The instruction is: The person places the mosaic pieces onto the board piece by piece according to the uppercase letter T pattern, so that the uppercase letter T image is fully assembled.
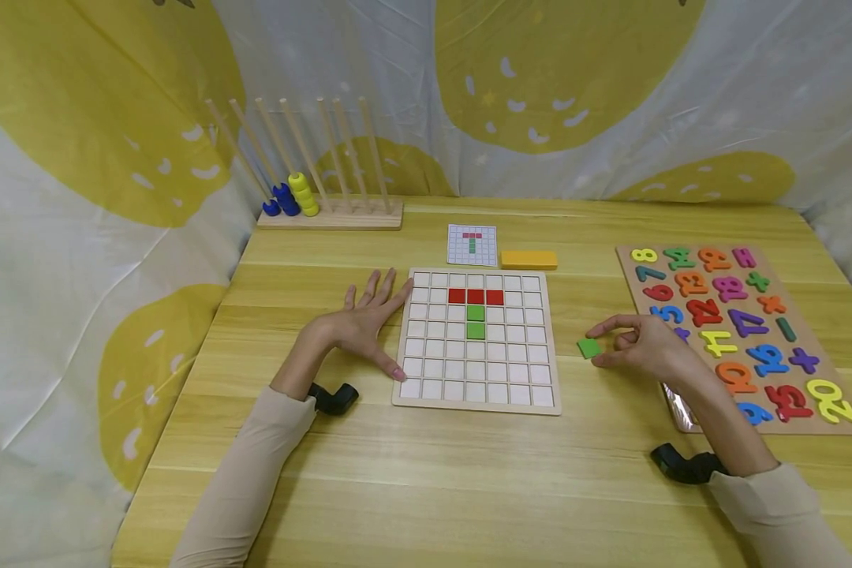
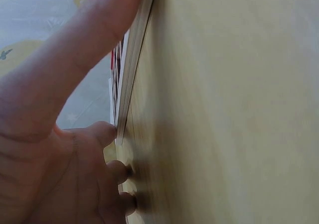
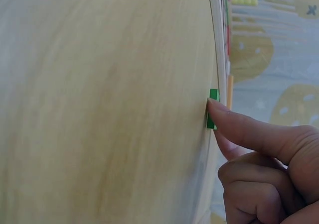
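A wooden grid board (image 1: 477,406) lies on the table, with red square tiles (image 1: 476,297) in a row of three and two green square tiles (image 1: 476,322) under the middle one. My left hand (image 1: 362,325) is spread beside the board, its thumb and a fingertip touching the left edge. Right of the board, my right hand (image 1: 642,347) pinches a loose green tile (image 1: 589,348) between thumb and finger. In the right wrist view, the same tile (image 3: 213,109) shows edge-on, close to the tabletop. A pattern card (image 1: 472,244) with a small red and green T lies behind the board.
An orange bar (image 1: 528,260) lies next to the card. At the back left stands a wooden peg rack (image 1: 330,217) with blue and yellow beads. A number puzzle board (image 1: 745,339) lies under and beyond my right forearm. Curtain cloth (image 1: 397,71) borders the table.
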The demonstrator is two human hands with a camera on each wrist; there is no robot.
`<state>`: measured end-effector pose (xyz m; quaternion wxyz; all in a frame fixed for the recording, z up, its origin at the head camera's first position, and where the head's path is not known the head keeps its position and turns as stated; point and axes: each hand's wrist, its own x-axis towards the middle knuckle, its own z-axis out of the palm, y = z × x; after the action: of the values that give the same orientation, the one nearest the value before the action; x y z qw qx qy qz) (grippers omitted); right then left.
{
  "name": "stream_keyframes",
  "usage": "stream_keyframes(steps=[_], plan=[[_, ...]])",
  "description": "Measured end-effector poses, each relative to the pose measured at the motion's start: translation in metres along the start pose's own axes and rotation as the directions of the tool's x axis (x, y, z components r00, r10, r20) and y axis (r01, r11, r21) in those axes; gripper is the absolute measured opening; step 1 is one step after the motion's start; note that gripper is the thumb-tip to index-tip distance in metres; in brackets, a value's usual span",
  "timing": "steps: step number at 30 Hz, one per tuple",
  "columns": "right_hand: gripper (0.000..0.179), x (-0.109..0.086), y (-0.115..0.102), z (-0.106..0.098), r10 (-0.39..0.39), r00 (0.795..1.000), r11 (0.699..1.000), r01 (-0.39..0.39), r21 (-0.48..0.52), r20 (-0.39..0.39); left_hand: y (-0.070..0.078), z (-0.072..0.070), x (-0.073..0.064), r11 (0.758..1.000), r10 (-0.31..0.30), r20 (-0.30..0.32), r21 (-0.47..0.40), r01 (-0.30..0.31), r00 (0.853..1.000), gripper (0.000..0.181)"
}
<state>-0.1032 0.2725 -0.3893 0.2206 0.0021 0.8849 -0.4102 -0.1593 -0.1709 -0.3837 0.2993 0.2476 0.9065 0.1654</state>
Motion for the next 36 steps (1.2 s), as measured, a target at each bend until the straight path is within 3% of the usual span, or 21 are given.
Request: stream_keyframes(steps=[16, 20, 23, 28, 36], plan=[[0.043, -0.001, 0.0, 0.0, -0.008, 1.0, 0.999, 0.007, -0.042, -0.014, -0.001, 0.0, 0.0, 1.0, -0.004, 0.0, 0.011, 0.004, 1.0, 0.15], [0.041, -0.001, -0.006, -0.001, -0.036, 0.998, 0.995, 0.032, -0.097, -0.045, -0.001, 0.0, 0.0, 1.0, 0.0, -0.001, 0.008, 0.0, 1.0, 0.15], [0.04, 0.001, -0.017, 0.002, -0.05, 0.997, 0.996, 0.046, -0.081, -0.051, -0.001, 0.001, -0.001, 1.0, 0.002, -0.003, 0.007, -0.002, 1.0, 0.15], [0.04, 0.007, -0.043, 0.02, -0.065, 0.998, 0.998, 0.065, -0.013, -0.023, 0.0, 0.001, -0.001, 1.0, 0.003, -0.004, 0.008, -0.003, 1.0, 0.15], [0.03, 0.022, -0.082, 0.062, -0.111, 0.993, 0.994, 0.111, 0.006, 0.024, 0.0, 0.001, 0.0, 1.0, -0.002, -0.001, 0.003, 0.002, 1.0, 0.15]])
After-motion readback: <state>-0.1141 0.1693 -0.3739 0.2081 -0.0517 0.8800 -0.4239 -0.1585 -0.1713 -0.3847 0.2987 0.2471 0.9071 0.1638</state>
